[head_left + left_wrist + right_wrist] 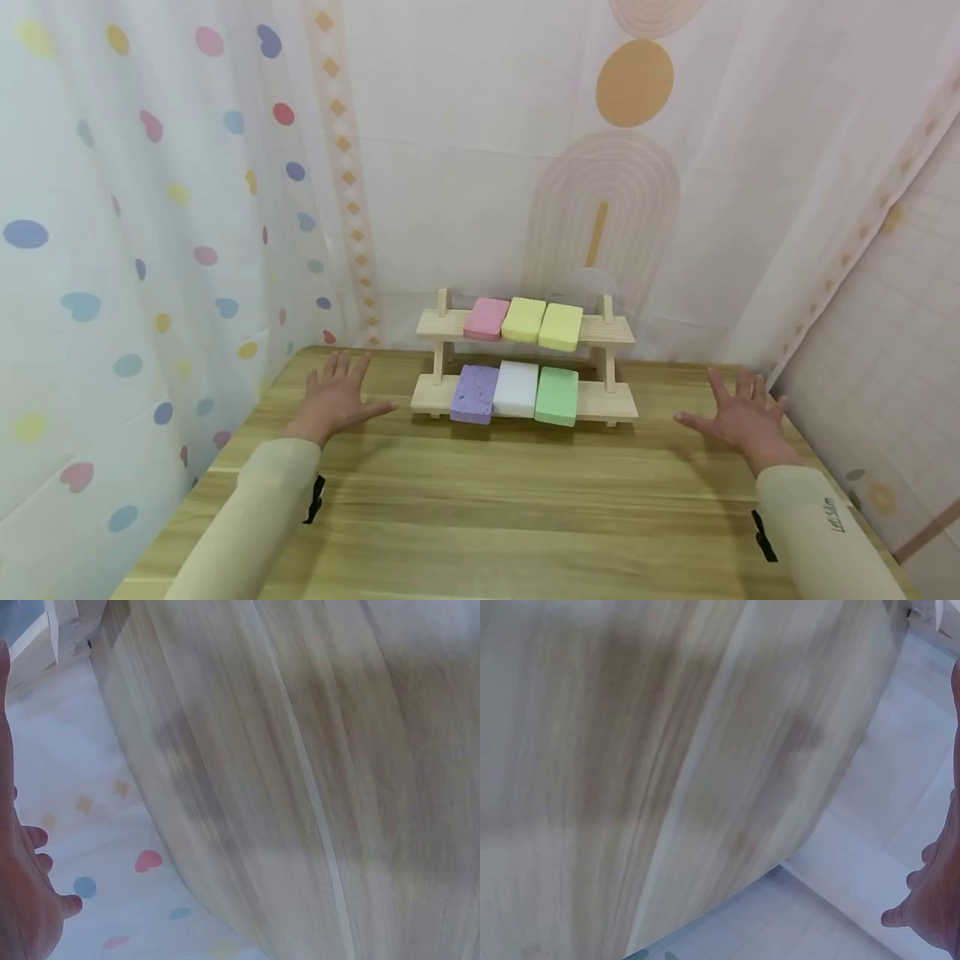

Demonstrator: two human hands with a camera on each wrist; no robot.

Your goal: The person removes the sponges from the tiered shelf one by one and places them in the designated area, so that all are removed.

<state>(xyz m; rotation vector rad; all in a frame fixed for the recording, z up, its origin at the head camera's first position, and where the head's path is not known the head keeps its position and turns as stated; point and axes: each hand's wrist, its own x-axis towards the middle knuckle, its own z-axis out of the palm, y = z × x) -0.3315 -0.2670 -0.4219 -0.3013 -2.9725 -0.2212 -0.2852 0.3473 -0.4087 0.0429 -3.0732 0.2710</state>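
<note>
My left hand (pixel 336 400) hovers over the table left of a two-tier wooden rack (pixel 615 330), fingers spread, holding nothing. On the rack's other side my right hand (pixel 744 418) is likewise spread and apart from everything. The upper tier bears a pink sponge-like block (pixel 487 318) and two yellow blocks, one in the middle (pixel 524 320) and one at the right (pixel 561 326). Along the lower tier lie a speckled purple block (pixel 474 394), a white block (pixel 516 388) and a green block (pixel 557 396), side by side. Both wrist views catch part of each hand (pixel 30 892) (pixel 934 900).
The wood-grain table (pixel 480 508) runs back to a patterned curtain (pixel 465 167). A dotted curtain (pixel 165 208) hangs along the left edge, and a pale checked curtain (pixel 892 333) along the right. Black straps (pixel 315 500) show at both sleeves.
</note>
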